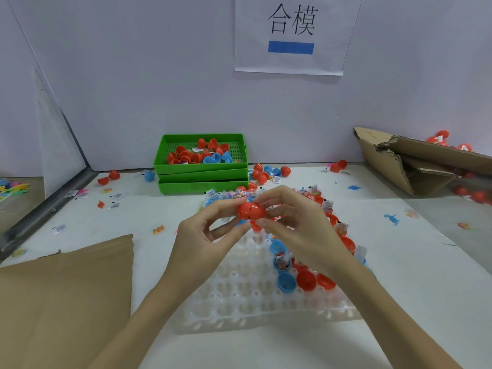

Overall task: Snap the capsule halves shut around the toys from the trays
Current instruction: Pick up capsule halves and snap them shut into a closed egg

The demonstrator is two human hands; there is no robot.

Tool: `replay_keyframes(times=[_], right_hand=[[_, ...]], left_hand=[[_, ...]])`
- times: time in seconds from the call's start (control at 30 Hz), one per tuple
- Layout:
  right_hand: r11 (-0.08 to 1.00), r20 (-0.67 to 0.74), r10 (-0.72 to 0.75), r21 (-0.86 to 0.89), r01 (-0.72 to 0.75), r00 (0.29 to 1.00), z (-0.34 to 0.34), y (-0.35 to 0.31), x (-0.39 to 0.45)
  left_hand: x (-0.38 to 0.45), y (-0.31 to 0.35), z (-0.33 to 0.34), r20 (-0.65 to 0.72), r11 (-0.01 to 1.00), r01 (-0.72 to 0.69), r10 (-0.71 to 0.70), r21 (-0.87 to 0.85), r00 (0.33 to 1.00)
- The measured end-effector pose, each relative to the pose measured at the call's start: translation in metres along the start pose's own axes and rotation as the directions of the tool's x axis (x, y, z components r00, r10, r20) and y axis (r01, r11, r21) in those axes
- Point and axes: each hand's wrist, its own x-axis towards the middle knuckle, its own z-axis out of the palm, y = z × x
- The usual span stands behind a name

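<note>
A red capsule (251,211) with its two halves joined is held above a white plastic tray (239,291). My left hand (210,235) pinches its left half between thumb and fingers. My right hand (295,222) pinches its right half the same way. The seam between the halves shows as a dark line. In the tray's right and far cells sit open red halves (306,280) and blue halves (286,282), some with small packeted toys (282,261) inside. The near and left cells hold nothing.
Stacked green trays (202,179) with loose red and blue halves stand at the back. A brown cardboard sheet (64,294) lies front left and a torn cardboard box (415,161) at right. Loose capsules, packets and small toys are scattered over the white table.
</note>
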Motion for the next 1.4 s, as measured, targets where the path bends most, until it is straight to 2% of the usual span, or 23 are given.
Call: replay_keyframes(times=[0.1, 0.2, 0.4, 0.53, 0.73, 0.9, 1.2, 1.27, 1.4], right_hand=[[1.0, 0.0, -0.017, 0.011, 0.017, 1.0, 0.004, -0.001, -0.001], [0.999, -0.018, -0.027, 0.033, 0.028, 0.999, 0.009, -0.001, -0.002], [0.999, -0.031, -0.032, 0.013, 0.032, 0.999, 0.013, -0.001, -0.005], [0.999, -0.024, -0.02, 0.036, 0.02, 1.0, 0.016, -0.001, -0.007], [1.0, -0.058, 0.021, 0.019, -0.02, 0.998, 0.03, -0.006, -0.012], [0.988, -0.098, 0.145, 0.064, -0.139, 0.985, 0.036, -0.004, -0.012], [0.988, -0.069, 0.026, -0.147, -0.036, 0.997, 0.036, -0.004, -0.014], [0.993, -0.054, 0.013, -0.121, -0.019, 0.998, 0.035, -0.003, -0.014], [0.996, -0.012, 0.027, -0.079, -0.028, 1.0, 0.032, -0.002, -0.012]], left_hand=[[0.0, 0.0, -0.002, -0.031, 0.996, -0.029, 0.032, 0.087, 0.999], [0.001, 0.002, -0.004, -0.08, 0.996, -0.018, 0.025, 0.084, 0.996], [0.0, 0.001, -0.006, -0.084, 0.993, -0.053, 0.062, 0.105, 0.995], [-0.001, 0.002, -0.004, -0.067, 0.971, -0.118, 0.135, 0.207, 0.989], [-0.002, -0.001, -0.002, 0.026, 0.82, -0.324, 0.355, 0.472, 0.935], [-0.004, -0.004, -0.001, 0.158, 0.655, -0.426, 0.428, 0.624, 0.89], [-0.006, -0.005, 0.002, 0.186, 0.518, -0.463, 0.498, 0.719, 0.847], [-0.007, -0.005, 0.003, 0.186, 0.513, -0.465, 0.504, 0.721, 0.844], [-0.006, -0.004, 0.001, 0.156, 0.62, -0.439, 0.457, 0.65, 0.876]])
